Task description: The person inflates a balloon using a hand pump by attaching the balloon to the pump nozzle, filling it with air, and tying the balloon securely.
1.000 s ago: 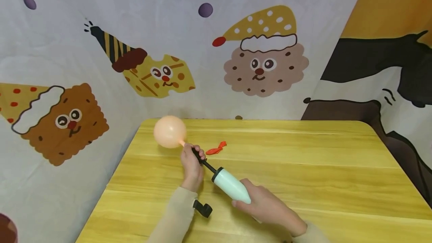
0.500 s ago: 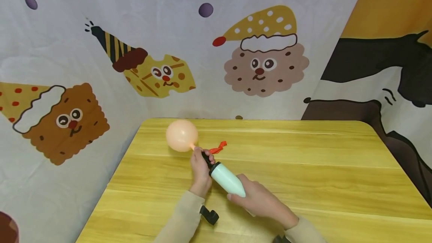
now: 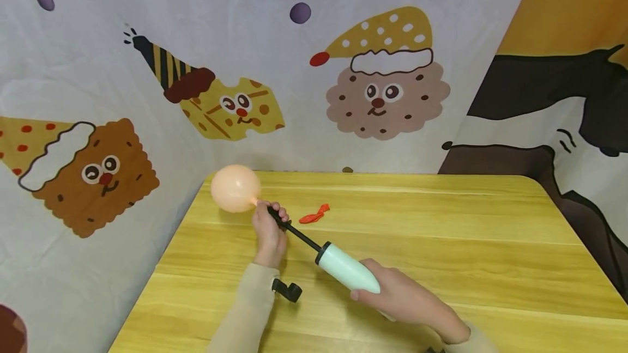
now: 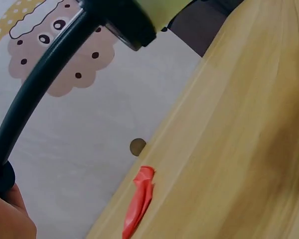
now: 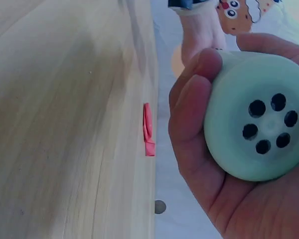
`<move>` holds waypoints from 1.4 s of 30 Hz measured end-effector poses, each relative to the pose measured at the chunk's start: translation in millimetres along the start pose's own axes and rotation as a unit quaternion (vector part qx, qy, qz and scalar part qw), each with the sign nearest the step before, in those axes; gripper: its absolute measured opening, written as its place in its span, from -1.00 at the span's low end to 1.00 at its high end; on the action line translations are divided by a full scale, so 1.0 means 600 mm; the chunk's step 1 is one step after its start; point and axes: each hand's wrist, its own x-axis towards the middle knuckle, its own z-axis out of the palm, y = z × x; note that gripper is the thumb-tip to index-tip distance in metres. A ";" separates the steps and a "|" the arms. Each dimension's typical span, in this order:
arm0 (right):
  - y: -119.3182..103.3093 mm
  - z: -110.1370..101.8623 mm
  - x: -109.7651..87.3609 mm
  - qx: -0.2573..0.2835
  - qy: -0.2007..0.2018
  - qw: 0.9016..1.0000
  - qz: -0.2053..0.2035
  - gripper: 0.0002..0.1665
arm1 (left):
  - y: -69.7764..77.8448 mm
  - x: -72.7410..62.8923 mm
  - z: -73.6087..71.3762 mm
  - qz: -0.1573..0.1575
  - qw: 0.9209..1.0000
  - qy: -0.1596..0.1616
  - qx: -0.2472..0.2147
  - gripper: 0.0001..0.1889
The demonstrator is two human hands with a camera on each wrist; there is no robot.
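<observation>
A partly inflated peach balloon [image 3: 235, 188] sits on the nozzle end of a hand pump with a mint-green barrel [image 3: 347, 267]. My left hand [image 3: 269, 233] grips the pump's black nozzle end, fingers close by the balloon's neck. Between my two hands the black rod [image 3: 304, 236] shows at length, pulled out of the barrel. My right hand [image 3: 404, 296] wraps round the barrel's rear. In the right wrist view its fingers curl about the mint-green end cap [image 5: 269, 119], which has several dark holes.
A limp red balloon [image 3: 314, 214] lies on the wooden table [image 3: 466, 244], right of my left hand. Behind the table hangs a cloth [image 3: 304, 113] printed with cartoon biscuits. A black wrist mount [image 3: 287, 290] juts from my left sleeve.
Half a second ago the rod was pushed into the barrel; now it is drawn out. My left hand and the peach balloon have moved up and left, my right hand right.
</observation>
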 end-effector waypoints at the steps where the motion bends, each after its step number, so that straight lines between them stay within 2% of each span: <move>1: 0.001 -0.001 -0.001 -0.003 -0.002 1.000 -0.004 -0.31 | 0.000 0.001 -0.001 -0.003 1.000 0.002 -0.002 -0.68; 5: 0.003 0.010 0.006 -0.017 0.001 1.000 -0.012 -0.31 | -0.006 -0.001 -0.005 -0.004 1.000 0.005 -0.008 -0.68; 10: 0.001 0.027 0.017 -0.025 0.016 1.000 0.000 -0.28 | -0.018 -0.016 -0.002 -0.001 1.000 -0.005 0.004 -0.69; 16: -0.004 0.037 0.036 -0.020 0.031 0.999 0.000 -0.31 | -0.037 -0.039 0.005 -0.016 0.999 -0.023 0.029 -0.69; 22: -0.005 0.039 0.054 -0.009 0.031 0.999 -0.002 -0.32 | -0.054 -0.060 0.009 -0.033 0.997 -0.035 0.053 -0.63; 26: -0.006 0.040 0.060 0.000 0.033 0.999 -0.004 -0.32 | -0.059 -0.065 0.009 -0.039 0.997 -0.043 0.059 -0.61; 33: -0.015 0.040 0.057 0.015 0.025 1.000 0.008 -0.22 | -0.045 -0.043 0.008 -0.032 0.998 -0.032 0.034 -0.63; 37: -0.016 0.027 0.035 0.011 0.018 1.000 0.020 -0.21 | -0.023 -0.019 0.004 -0.021 0.999 -0.025 0.007 -0.65; 42: -0.006 0.007 0.007 -0.005 0.006 1.000 -0.001 -0.30 | 0.000 0.003 -0.004 0.002 1.000 -0.015 -0.013 -0.69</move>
